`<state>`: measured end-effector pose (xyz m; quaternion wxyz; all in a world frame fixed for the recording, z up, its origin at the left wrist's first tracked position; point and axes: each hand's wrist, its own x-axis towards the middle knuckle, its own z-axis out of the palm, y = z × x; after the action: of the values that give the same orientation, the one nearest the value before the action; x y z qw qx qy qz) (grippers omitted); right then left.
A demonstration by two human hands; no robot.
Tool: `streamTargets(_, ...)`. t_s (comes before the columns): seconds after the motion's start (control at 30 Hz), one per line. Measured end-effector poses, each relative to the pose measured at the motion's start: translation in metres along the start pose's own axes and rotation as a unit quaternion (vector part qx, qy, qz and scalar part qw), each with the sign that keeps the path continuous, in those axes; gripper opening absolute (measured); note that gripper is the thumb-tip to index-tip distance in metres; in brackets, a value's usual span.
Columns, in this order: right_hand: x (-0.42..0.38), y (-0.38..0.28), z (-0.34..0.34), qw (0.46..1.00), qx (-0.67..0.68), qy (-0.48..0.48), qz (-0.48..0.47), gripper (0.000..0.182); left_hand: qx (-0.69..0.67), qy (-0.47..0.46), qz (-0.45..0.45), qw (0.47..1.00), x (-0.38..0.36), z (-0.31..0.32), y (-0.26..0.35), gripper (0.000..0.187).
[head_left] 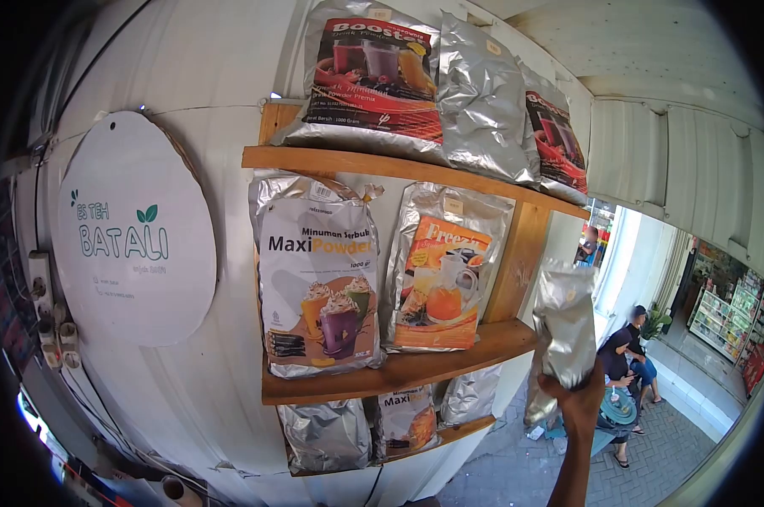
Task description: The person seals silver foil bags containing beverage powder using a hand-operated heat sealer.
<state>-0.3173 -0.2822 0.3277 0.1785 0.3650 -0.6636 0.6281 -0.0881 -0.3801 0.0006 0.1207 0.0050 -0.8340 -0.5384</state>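
Note:
My right hand (578,395) is raised at the right, closed around the lower part of a silver foil pouch (566,317). The pouch stands nearly upright beside the right end of the middle wooden shelf (415,365); its visible face is plain foil with a small pale label near the top. On that shelf a MaxiPowder bag (318,270) leans to the left, and a foil bag with an orange drink label (445,270) stands to its right. My left hand is out of view.
Several Booster and plain foil bags fill the upper shelf (399,167). Smaller foil bags stand on the bottom shelf (458,433). A round white sign (137,287) hangs on the left wall. Two people (622,363) sit outside at the right.

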Motion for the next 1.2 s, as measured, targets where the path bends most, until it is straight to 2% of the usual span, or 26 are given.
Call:
streamTargets(0.03,-0.016,0.012,-0.012,1.0,-0.013,0.008,-0.001,0.081,-0.003,0.0,0.004,1.0,0.008,0.001,0.028,0.043)
streamTargets(0.07,-0.036,0.014,-0.021,1.0,-0.01,0.024,0.003,0.082,-0.164,0.072,-0.003,0.984,0.017,-0.005,0.079,0.048)
streamTargets(0.1,-0.061,0.014,-0.031,0.999,-0.012,0.043,0.01,0.084,-0.322,0.135,-0.014,0.937,0.027,-0.01,0.116,0.054)
streamTargets(0.13,-0.089,0.021,-0.041,0.997,-0.035,0.061,0.014,0.086,-0.326,0.118,-0.018,0.938,0.039,-0.013,0.132,0.054)
streamTargets(0.2,-0.138,0.007,-0.055,0.987,-0.128,0.099,0.019,0.092,-0.453,0.059,0.083,0.886,0.06,-0.01,0.154,0.06)
streamTargets(0.23,-0.161,-0.01,-0.057,0.974,-0.192,0.117,0.025,0.096,-0.456,0.041,0.076,0.885,0.067,-0.003,0.16,0.06)
streamTargets(0.3,-0.205,-0.008,-0.066,0.943,-0.285,0.158,0.064,0.096,-0.501,-0.106,-0.124,0.85,0.08,0.014,0.166,0.05)
streamTargets(0.33,-0.223,-0.003,-0.07,0.932,-0.308,0.182,0.059,0.097,-0.302,-0.089,-0.003,0.949,0.082,0.032,0.16,0.077)
streamTargets(0.37,-0.245,-0.002,-0.08,0.886,-0.428,0.175,0.038,0.087,-0.285,-0.148,0.003,0.947,0.087,0.046,0.149,0.089)
streamTargets(0.43,-0.269,-0.005,-0.069,0.83,-0.47,0.267,0.138,0.089,-0.219,-0.172,-0.052,0.959,0.084,0.07,0.157,0.076)
streamTargets(0.5,-0.289,-0.017,-0.081,0.787,-0.547,0.238,0.156,0.094,-0.276,-0.24,-0.022,0.93,0.087,0.09,0.156,0.06)
streamTargets(0.57,-0.307,-0.042,-0.101,0.806,-0.519,0.193,0.211,0.097,-0.343,-0.275,-0.06,0.896,0.083,0.11,0.144,0.077)
streamTargets(0.6,-0.317,-0.051,-0.111,0.781,-0.534,0.218,0.239,0.097,-0.382,-0.271,-0.063,0.881,0.082,0.119,0.139,0.065)
streamTargets(0.63,-0.329,-0.06,-0.125,0.819,-0.464,0.212,0.262,0.098,-0.419,-0.261,-0.067,0.867,0.08,0.129,0.137,0.053)
streamTargets(0.67,-0.344,-0.068,-0.136,0.854,-0.389,0.208,0.276,0.099,-0.414,-0.297,-0.075,0.857,0.077,0.135,0.138,0.053)
streamTargets(0.7,-0.36,-0.069,-0.146,0.84,-0.396,0.232,0.29,0.099,-0.409,-0.303,-0.075,0.858,0.074,0.139,0.142,0.054)
streamTargets(0.77,-0.394,-0.063,-0.164,0.881,-0.216,0.269,0.324,0.104,-0.397,-0.332,-0.08,0.852,0.069,0.152,0.149,0.056)
streamTargets(0.8,-0.406,-0.065,-0.167,0.894,-0.056,0.307,0.322,0.108,-0.358,-0.368,-0.091,0.853,0.064,0.156,0.152,0.057)
streamTargets(0.9,-0.437,-0.071,-0.166,0.885,0.048,0.333,0.323,0.107,-0.278,-0.457,-0.084,0.841,0.046,0.179,0.16,0.066)
streamTargets(0.93,-0.45,-0.071,-0.168,0.882,-0.011,0.338,0.329,0.104,-0.249,-0.486,-0.072,0.834,0.037,0.187,0.16,0.074)
streamTargets(0.97,-0.465,-0.073,-0.166,0.87,-0.011,0.359,0.338,0.104,-0.24,-0.506,-0.082,0.824,0.028,0.193,0.161,0.074)
streamTargets(1.03,-0.494,-0.078,-0.167,0.822,0.049,0.443,0.354,0.081,-0.078,-0.596,-0.079,0.796,0.017,0.215,0.169,0.068)
streamTargets(1.07,-0.51,-0.077,-0.163,0.801,0.045,0.484,0.349,0.07,-0.077,-0.611,-0.08,0.784,0.01,0.227,0.171,0.068)
streamTargets(1.13,-0.534,-0.087,-0.166,0.761,0.064,0.54,0.354,0.067,-0.056,-0.725,-0.063,0.684,-0.005,0.256,0.172,0.069)
streamTargets(1.17,-0.545,-0.094,-0.163,0.725,0.094,0.581,0.358,0.064,-0.049,-0.739,-0.064,0.669,-0.015,0.272,0.162,0.069)
streamTargets(1.2,-0.552,-0.103,-0.164,0.708,0.102,0.599,0.36,0.061,-0.106,-0.739,-0.001,0.666,-0.029,0.29,0.147,0.068)
